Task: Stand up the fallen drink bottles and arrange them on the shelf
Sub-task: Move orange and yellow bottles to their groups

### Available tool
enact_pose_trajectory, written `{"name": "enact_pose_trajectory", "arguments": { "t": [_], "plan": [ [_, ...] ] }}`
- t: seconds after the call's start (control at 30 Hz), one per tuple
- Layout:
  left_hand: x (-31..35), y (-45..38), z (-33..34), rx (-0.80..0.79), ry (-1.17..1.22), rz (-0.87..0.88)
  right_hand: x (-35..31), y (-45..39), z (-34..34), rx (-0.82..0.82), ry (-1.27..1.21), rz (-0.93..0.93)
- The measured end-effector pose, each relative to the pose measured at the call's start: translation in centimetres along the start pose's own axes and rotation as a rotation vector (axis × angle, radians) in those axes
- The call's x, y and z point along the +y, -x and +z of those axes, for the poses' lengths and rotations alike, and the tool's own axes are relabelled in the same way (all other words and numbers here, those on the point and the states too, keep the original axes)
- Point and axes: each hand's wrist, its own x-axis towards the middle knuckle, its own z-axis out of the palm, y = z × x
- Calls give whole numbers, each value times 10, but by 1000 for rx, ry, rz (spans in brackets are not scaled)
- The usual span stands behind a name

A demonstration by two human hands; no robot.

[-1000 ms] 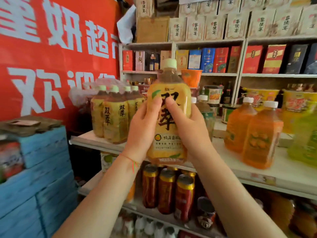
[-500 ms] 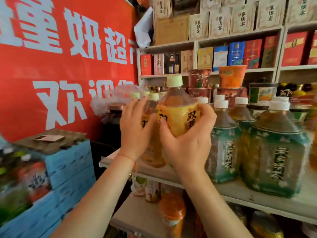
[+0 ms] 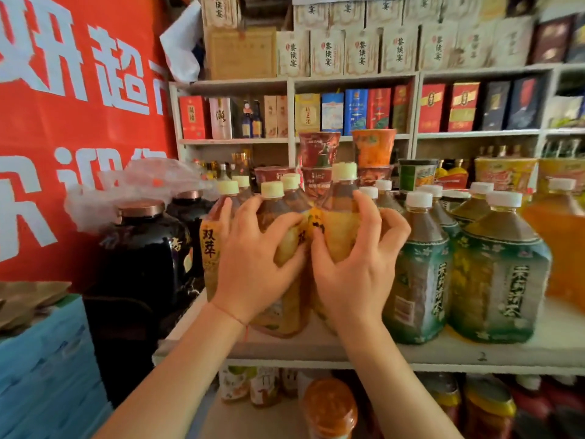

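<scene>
Fingers (image 3: 392, 228) of right hand (image 3: 351, 277) curled round yellow-labelled bottle (image 3: 340, 217), gripping its shoulder and label; bottle upright near front edge of shelf (image 3: 316, 351), base hidden behind the hand. Left hand (image 3: 250, 264) spread, fingers bent, against neighbouring yellow-labelled bottle (image 3: 286, 242) just to the left; true grip or mere press not determinable from this angle. Third bottle of same kind (image 3: 210, 245) upright at left end of shelf, partly covered by left fingers. Further pale caps (image 3: 291, 181) behind, bodies concealed. Green-labelled bottles (image 3: 497, 280) upright along front edge to the right, nearest touching or just beside right hand. Orange bottle (image 3: 563, 242) cut off by right frame edge. Dark jar (image 3: 142, 248) beside shelf's left end, partly under crumpled plastic wrap (image 3: 136, 185). Lower-tier goods (image 3: 329, 407) blurred, labels unreadable. Red banner (image 3: 72, 106) cut off at left. Print on held bottle's label mostly obscured by fingers.
</scene>
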Motion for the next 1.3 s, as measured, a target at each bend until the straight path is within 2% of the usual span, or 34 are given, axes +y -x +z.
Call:
{"name": "enact_pose_trajectory", "arguments": {
  "t": [0.23, 0.33, 0.47, 0.63, 0.77, 0.83, 0.87, 0.93, 1.0, 1.1, 1.13, 1.2, 1.3],
  "plan": [
    [-10, 4, 1, 46, 370, 10, -3, 23, 17, 49, 225, -111],
    [-15, 7, 1, 11, 420, 41, -5, 25, 23, 66, 246, -93],
    [-14, 9, 6, 74, 460, 52, -8, 26, 28, 84, 244, -89],
    [-7, 14, 6, 124, 515, 4, -4, 24, 38, 86, 257, -89],
    [8, 14, 2, 152, 594, -128, -5, 20, 30, -13, 194, -76],
    [26, 14, -2, 200, 613, -214, -5, 12, 11, -35, 199, -156],
    [37, 14, -4, 244, 610, -203, -3, 6, -1, -14, 224, -223],
    [63, 13, -5, 319, 621, -62, 5, -7, -26, 56, 286, -312],
    [95, 8, 0, 295, 691, 62, 22, -25, -52, 126, 333, -266],
    [140, -1, 17, 134, 813, 18, 58, -53, -90, 165, 356, -31],
    [154, -4, 25, 91, 841, -41, 69, -61, -102, 127, 346, 47],
    [176, -7, 40, 55, 849, -178, 90, -74, -119, -56, 321, 173],
    [191, -12, 61, 95, 696, -388, 117, -86, -130, -324, 370, 232]
  ]
}}
